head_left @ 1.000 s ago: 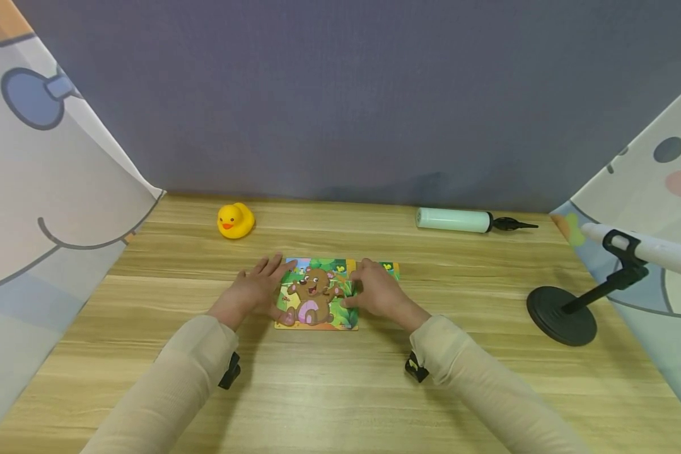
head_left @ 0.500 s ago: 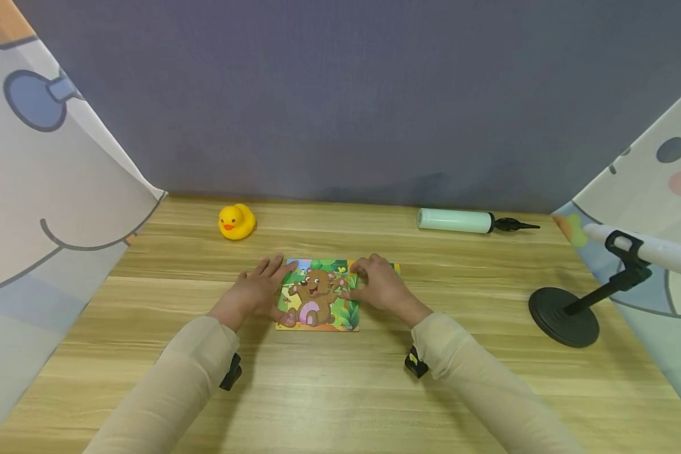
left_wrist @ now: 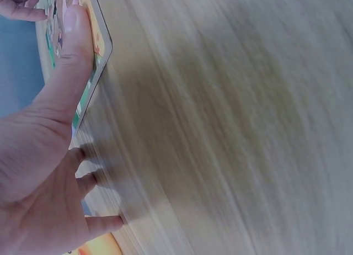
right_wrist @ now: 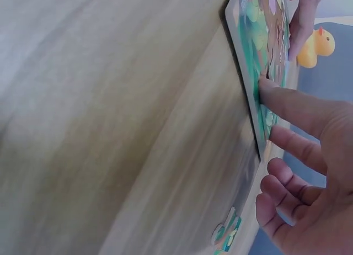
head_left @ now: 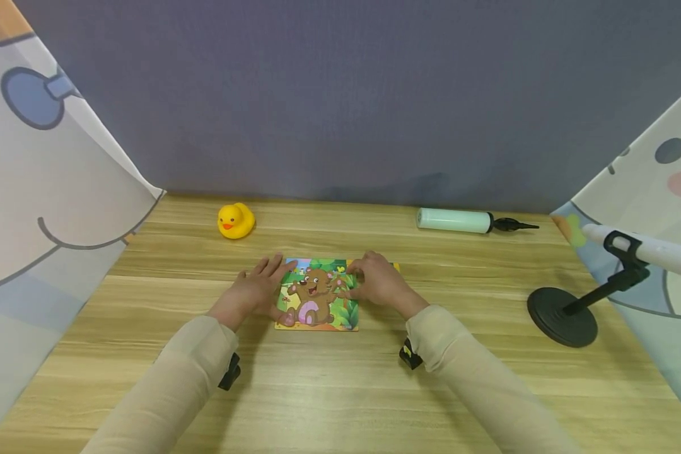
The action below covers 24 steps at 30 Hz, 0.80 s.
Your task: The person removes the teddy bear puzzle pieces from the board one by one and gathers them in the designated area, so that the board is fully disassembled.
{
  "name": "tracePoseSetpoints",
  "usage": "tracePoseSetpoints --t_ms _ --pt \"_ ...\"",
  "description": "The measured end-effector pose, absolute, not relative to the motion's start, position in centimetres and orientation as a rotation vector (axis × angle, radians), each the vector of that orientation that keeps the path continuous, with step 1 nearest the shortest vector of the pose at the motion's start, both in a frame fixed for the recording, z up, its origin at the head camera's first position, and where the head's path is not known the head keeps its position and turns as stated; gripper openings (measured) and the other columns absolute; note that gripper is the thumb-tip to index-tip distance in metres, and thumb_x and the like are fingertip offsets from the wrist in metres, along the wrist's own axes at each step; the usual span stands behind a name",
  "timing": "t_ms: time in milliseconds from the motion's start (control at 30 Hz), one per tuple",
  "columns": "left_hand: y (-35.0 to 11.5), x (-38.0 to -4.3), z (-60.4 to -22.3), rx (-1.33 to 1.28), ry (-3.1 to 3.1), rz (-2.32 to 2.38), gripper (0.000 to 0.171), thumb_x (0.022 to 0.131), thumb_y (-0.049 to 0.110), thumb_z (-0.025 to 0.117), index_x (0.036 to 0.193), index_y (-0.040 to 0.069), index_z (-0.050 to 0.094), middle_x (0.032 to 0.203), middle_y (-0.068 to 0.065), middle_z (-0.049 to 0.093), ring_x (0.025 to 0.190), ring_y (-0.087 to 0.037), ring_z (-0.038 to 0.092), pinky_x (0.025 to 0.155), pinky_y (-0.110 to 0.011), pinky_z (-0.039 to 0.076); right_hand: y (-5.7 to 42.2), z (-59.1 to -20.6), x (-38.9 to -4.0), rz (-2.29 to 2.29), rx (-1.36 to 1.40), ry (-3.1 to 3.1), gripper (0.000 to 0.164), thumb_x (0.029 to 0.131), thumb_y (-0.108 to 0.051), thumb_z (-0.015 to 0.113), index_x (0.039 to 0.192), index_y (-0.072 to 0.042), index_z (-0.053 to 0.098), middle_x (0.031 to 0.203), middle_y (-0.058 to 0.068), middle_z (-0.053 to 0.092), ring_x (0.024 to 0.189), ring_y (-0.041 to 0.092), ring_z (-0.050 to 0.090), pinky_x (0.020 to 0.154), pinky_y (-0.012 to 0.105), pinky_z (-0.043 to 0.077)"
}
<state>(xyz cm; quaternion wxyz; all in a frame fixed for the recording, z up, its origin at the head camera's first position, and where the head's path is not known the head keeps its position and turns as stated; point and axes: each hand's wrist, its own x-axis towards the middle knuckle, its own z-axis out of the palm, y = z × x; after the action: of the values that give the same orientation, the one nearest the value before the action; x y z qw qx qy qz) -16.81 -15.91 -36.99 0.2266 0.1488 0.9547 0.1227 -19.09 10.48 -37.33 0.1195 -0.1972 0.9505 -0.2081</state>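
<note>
A bear picture puzzle [head_left: 316, 296] in an orange-edged board lies flat mid-table. My left hand [head_left: 255, 290] rests at its left edge with straight fingers on the wood, and its thumb [left_wrist: 77, 28] presses the board's near-left corner [left_wrist: 100, 45]. My right hand [head_left: 377, 282] sits at the puzzle's upper right edge. One straight finger [right_wrist: 276, 95] presses the puzzle [right_wrist: 251, 40], and the other fingers are loosely curled, holding nothing. A loose puzzle piece [right_wrist: 226, 233] lies on the table beside those fingers, and only a yellow sliver of it [head_left: 396, 267] shows in the head view.
A yellow rubber duck [head_left: 235, 221] sits at the back left. A mint hand pump [head_left: 456, 220] with a black nozzle lies at the back right. A black round-based stand [head_left: 562, 313] holds a white tube at the right edge. Cartoon-print cloths hang on both sides.
My right hand has slid up and left along the puzzle's right edge, covering most of the loose piece. The left hand and the board have stayed put.
</note>
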Motion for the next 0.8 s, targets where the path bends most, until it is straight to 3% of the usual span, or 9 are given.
tracePoseSetpoints --t_ms 333,600,800 --pt "-15.7 -16.7 -36.8 0.401 2.641 0.310 0.124 0.070 0.049 0.089 0.163 0.011 0.016 0.167 -0.026 0.003 0.152 -0.049 0.008 0.111 -0.077 0.017 11.4 -37.4 -18.8 -0.645 -0.648 2.803 0.048 0.084 -0.030 0.085 0.126 -0.011 0.071 0.105 0.006 0.057 0.093 0.022 0.056 0.083 0.041 0.051" --pt "-15.5 -16.8 -36.9 0.380 2.640 0.298 0.124 0.070 0.049 0.089 0.163 0.012 0.016 0.168 -0.025 0.003 0.152 -0.049 0.009 0.110 -0.078 0.018 13.6 -36.8 -18.4 -0.758 -0.684 2.763 0.052 0.087 -0.026 0.083 0.134 -0.012 0.066 0.117 0.010 0.058 0.109 0.029 0.061 0.090 0.048 0.053" --pt "-15.5 -16.7 -36.8 0.383 2.643 0.325 0.122 0.071 0.047 0.090 0.162 0.012 0.017 0.167 -0.025 0.004 0.151 -0.050 0.008 0.106 -0.080 0.022 15.8 -36.6 -18.2 -0.799 -0.640 2.754 0.051 0.089 -0.026 0.081 0.136 -0.013 0.065 0.123 0.012 0.058 0.108 0.032 0.060 0.088 0.049 0.054"
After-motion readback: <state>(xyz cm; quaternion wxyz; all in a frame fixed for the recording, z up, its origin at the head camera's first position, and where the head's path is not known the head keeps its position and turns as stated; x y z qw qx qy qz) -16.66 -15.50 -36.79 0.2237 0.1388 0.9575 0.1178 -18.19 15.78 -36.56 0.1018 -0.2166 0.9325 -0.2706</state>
